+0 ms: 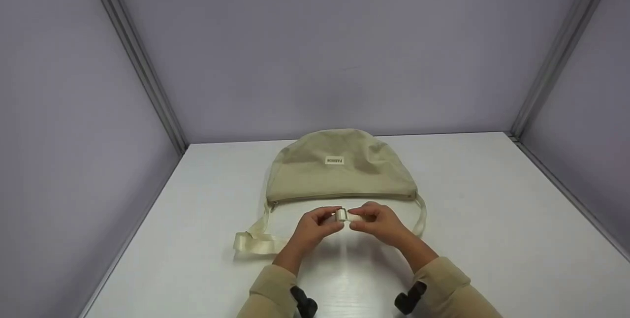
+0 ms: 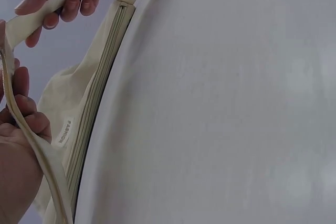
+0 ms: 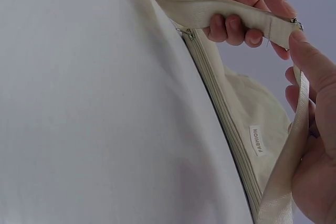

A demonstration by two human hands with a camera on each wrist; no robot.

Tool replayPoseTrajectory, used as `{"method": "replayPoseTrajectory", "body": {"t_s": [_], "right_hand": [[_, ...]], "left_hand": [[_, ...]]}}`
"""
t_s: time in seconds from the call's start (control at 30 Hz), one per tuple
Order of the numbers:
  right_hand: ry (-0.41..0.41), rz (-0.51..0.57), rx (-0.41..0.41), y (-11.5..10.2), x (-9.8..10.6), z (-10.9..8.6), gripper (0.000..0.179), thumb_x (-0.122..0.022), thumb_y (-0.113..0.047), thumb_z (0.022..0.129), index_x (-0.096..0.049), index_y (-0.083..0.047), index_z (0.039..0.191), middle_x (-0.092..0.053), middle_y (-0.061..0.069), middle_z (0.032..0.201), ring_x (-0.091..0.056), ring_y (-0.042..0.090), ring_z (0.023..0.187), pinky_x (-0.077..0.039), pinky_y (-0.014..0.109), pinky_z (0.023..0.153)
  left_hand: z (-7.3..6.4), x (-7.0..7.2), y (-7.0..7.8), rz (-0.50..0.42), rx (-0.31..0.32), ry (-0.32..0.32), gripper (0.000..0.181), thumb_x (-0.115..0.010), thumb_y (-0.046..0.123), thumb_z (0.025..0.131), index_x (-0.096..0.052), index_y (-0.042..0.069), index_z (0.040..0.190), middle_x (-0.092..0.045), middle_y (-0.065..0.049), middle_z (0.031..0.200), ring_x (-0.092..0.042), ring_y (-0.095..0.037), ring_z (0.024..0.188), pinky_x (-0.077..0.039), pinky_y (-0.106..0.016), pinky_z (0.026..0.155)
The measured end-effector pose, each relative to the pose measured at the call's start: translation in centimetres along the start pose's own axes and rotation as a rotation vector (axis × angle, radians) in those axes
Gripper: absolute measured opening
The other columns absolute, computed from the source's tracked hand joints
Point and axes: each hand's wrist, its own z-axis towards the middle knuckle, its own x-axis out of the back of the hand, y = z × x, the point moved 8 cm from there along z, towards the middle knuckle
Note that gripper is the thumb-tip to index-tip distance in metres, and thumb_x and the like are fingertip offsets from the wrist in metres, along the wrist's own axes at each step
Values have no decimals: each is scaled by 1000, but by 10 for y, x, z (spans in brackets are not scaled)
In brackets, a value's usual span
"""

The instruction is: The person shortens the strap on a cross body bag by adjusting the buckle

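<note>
A beige fabric bag (image 1: 339, 180) with a small white label lies on the table, its zipper edge toward me. In front of it, both hands hold its webbing strap (image 3: 210, 11) up at a small metal buckle (image 1: 343, 213). My left hand (image 1: 312, 224) pinches the strap at the buckle's left side. Just right of the buckle, my right hand (image 1: 381, 222) pinches the strap between thumb and fingers. In the right wrist view the strap runs from the bag's zipper end through the left fingers to the buckle, then down past the right palm.
A slack loop of strap (image 1: 258, 244) rests on the white table (image 1: 492, 219) to the left. Pale panels (image 1: 344, 52) with grey metal corner posts (image 1: 142, 62) enclose the table at the back and sides.
</note>
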Motion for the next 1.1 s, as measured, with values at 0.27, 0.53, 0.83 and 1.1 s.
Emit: {"method": "replayPoseTrajectory", "body": {"t_s": [0.27, 0.53, 0.83, 1.1], "right_hand": [[5, 41, 2, -2, -3, -1, 41, -80, -23, 82, -70, -2, 116, -66, 17, 108, -55, 4, 85, -46, 20, 76], [95, 50, -52, 4, 3, -3, 39, -80, -24, 82, -69, -7, 115, -65, 12, 116, -58, 7, 92, -47, 21, 81], [310, -82, 127, -13, 14, -10, 15, -83, -17, 78, -75, -14, 91, -70, 7, 102, -62, 10, 96, -53, 27, 85], [486, -430, 543, -43, 11, -18, 17, -87, -4, 68, -79, -12, 81, -62, -1, 79, -56, 15, 76, -47, 30, 69]], "left_hand": [[0, 1, 1, 18, -10, 18, 43, -75, 15, 86, -65, 2, 126, -66, -1, 102, -55, -7, 90, -47, -20, 79], [1, 7, 5, 25, -42, 59, 42, -75, 14, 86, -65, 1, 125, -68, -7, 104, -56, -7, 90, -48, -21, 80], [1, 9, 1, 18, -20, 106, 43, -73, 16, 87, -64, 1, 126, -67, -7, 107, -55, -9, 92, -47, -24, 81], [0, 8, -1, -55, 7, 124, 44, -72, 18, 88, -63, 1, 128, -66, -7, 107, -56, -8, 92, -48, -22, 80]]}}
